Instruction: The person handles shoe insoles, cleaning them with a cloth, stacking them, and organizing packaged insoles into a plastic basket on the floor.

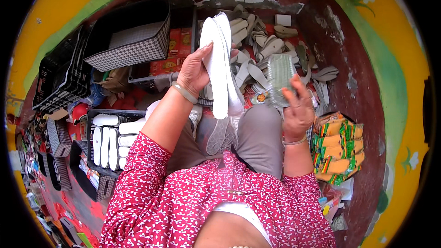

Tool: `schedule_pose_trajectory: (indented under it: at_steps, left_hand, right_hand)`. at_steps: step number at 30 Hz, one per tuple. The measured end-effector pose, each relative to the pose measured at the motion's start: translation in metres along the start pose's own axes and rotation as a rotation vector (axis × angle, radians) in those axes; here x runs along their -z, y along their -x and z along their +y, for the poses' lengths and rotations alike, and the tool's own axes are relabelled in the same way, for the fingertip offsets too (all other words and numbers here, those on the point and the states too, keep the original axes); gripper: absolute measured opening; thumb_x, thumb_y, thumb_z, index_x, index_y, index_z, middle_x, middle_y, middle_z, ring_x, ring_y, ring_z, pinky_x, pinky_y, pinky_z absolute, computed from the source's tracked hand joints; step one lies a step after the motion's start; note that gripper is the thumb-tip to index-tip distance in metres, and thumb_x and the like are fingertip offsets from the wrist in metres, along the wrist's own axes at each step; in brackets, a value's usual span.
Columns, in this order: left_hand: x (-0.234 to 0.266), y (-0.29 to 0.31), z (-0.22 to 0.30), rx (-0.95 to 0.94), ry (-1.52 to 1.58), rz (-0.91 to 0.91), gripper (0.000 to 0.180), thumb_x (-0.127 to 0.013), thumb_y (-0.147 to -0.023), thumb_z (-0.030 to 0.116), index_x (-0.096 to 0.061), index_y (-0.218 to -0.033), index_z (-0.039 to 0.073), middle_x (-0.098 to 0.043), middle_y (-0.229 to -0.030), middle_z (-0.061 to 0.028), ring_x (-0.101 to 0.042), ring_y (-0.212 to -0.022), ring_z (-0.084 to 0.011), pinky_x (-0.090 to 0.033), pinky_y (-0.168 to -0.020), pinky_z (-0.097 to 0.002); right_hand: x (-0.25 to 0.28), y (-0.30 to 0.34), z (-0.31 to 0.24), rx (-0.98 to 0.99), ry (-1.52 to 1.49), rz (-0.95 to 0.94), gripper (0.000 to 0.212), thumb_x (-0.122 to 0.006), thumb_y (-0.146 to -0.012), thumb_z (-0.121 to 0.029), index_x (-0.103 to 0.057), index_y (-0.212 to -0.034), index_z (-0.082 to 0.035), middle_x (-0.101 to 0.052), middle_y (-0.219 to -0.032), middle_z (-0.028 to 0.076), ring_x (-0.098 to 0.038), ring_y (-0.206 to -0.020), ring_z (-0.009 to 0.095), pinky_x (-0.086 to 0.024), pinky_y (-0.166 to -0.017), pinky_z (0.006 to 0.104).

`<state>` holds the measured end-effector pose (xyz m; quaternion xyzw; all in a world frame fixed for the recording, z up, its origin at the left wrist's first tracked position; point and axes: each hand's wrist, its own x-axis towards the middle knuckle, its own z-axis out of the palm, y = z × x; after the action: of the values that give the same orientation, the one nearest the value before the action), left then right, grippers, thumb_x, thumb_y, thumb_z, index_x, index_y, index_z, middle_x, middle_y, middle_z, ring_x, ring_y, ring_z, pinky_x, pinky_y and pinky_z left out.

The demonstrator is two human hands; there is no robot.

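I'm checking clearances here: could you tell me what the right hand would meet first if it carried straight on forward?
Probably the heap of loose soles on the floor beyond the right hand and its clear green sole; depth is uncertain.

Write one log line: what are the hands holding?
left hand: holds white insoles | right hand: holds greenish sole | floor: sole pile

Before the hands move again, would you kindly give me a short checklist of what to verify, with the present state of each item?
1. Left hand has a firm hold on the white insoles: ok, fingers wrap their edge.
2. Right hand has hold of the translucent sole: ok, though pinched only at its lower end.
3. Insoles in the left hand lie flush together: cannot tell, their edges overlap.
4. Grey sole on the lap rests steady: cannot tell, partly hidden.
5. Crate of white insoles within reach at the person's left: ok.
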<state>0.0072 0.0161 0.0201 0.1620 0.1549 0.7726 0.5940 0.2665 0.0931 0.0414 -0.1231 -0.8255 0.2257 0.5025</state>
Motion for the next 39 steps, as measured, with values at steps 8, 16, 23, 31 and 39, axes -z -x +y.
schedule_pose_trajectory:
  at_steps: [8, 16, 23, 31, 39]
  left_hand:
    - [0.010, 0.037, 0.016, 0.043, 0.030, -0.050, 0.038, -0.052, -0.089, 0.019, -0.046, -0.122, 0.000, -0.059, -0.110, -0.0145, -0.059, -0.098, -0.0261, -0.050, -0.084, -0.0375]
    - [0.013, 0.031, 0.026, -0.151, 0.228, -0.131, 0.033, -0.052, -0.088, 0.013, -0.049, -0.118, 0.001, -0.061, -0.106, -0.0108, -0.060, -0.098, -0.0234, -0.039, -0.098, -0.0473]
    - [0.007, 0.022, 0.013, 0.027, 0.048, -0.063, 0.037, -0.055, -0.087, 0.016, -0.048, -0.119, -0.002, -0.061, -0.107, -0.0131, -0.061, -0.097, -0.0225, -0.046, -0.092, -0.0406]
    - [0.014, 0.006, 0.005, 0.090, -0.057, 0.099, 0.034, -0.054, -0.088, 0.016, -0.050, -0.116, -0.002, -0.061, -0.104, -0.0133, -0.062, -0.092, -0.0213, -0.052, -0.082, -0.0327]
    - [0.016, -0.012, -0.001, 0.023, -0.057, 0.189, 0.045, -0.052, -0.090, 0.020, -0.041, -0.125, -0.005, -0.055, -0.114, -0.0219, -0.053, -0.109, -0.0370, -0.043, -0.095, -0.0440]
  right_hand:
    - [-0.046, 0.003, -0.023, 0.440, -0.033, -0.298, 0.035, -0.064, -0.070, 0.009, -0.063, -0.103, -0.001, -0.057, -0.111, 0.010, -0.056, -0.107, 0.031, -0.049, -0.088, 0.0350]
    - [-0.054, 0.001, -0.006, 0.019, -0.231, -0.554, 0.036, -0.050, -0.072, 0.010, -0.062, -0.105, 0.001, -0.057, -0.115, 0.014, -0.050, -0.115, 0.030, -0.037, -0.099, 0.0392]
    - [-0.084, -0.064, 0.028, -1.156, -1.129, -0.393, 0.020, -0.062, -0.084, -0.017, -0.065, -0.096, -0.002, -0.063, -0.102, 0.008, -0.060, -0.088, 0.014, -0.045, -0.076, 0.0251]
    - [-0.120, -0.055, 0.027, -0.720, -0.784, 0.006, 0.018, -0.065, -0.078, 0.000, -0.066, -0.095, 0.003, -0.064, -0.086, 0.002, -0.057, -0.076, 0.008, -0.045, -0.071, 0.0190]
    - [-0.087, -0.069, 0.081, -0.893, -1.169, 0.202, 0.018, -0.053, -0.087, -0.002, -0.058, -0.104, 0.001, -0.064, -0.089, 0.010, -0.063, -0.075, 0.015, -0.052, -0.068, 0.0265]
